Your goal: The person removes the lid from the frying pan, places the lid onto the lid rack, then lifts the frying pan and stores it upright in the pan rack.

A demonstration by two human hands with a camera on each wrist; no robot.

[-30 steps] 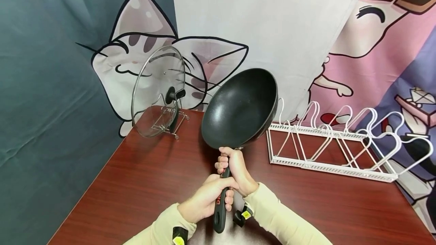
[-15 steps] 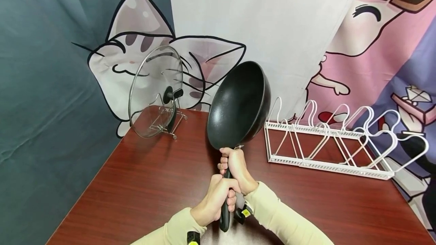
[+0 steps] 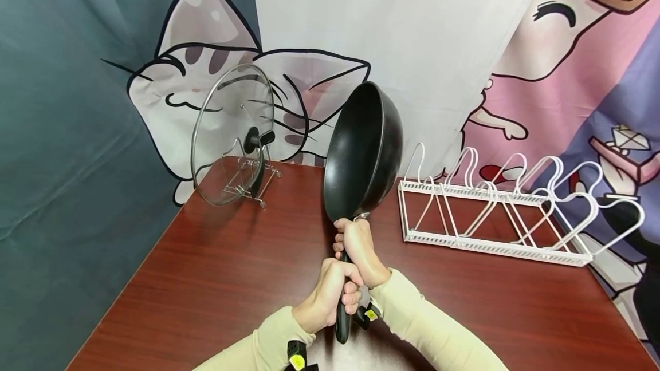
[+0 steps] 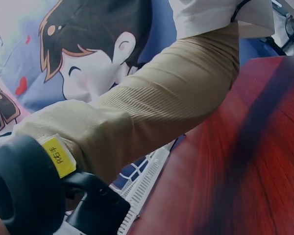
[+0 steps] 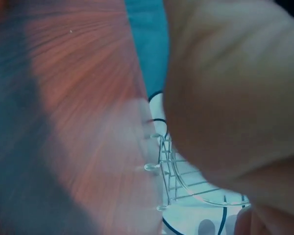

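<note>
In the head view I hold a black wok (image 3: 356, 153) up over the table, tilted nearly on edge, its hollow facing left. My right hand (image 3: 359, 248) grips the upper handle, just below the bowl. Lower down, my left hand (image 3: 330, 293) is wrapped around the same black handle, whose end (image 3: 342, 328) sticks out beneath it. The two hands sit close together. In the left wrist view, the right sleeve (image 4: 171, 93) and a yellow-tagged wrist strap show. A sleeve and part of a hand fill much of the blurred right wrist view.
A glass lid (image 3: 232, 142) with a black knob leans in a small wire stand (image 3: 263, 179) at the back left. To the right stands a long white rack (image 3: 495, 251) with several looped dividers. Cartoon-printed cloth hangs behind the reddish-brown table (image 3: 216, 285).
The wok has turned about its handle, so its hollow faces further left and more of its outer side shows. Both hands keep their grip; the left has moved slightly up and right.
</note>
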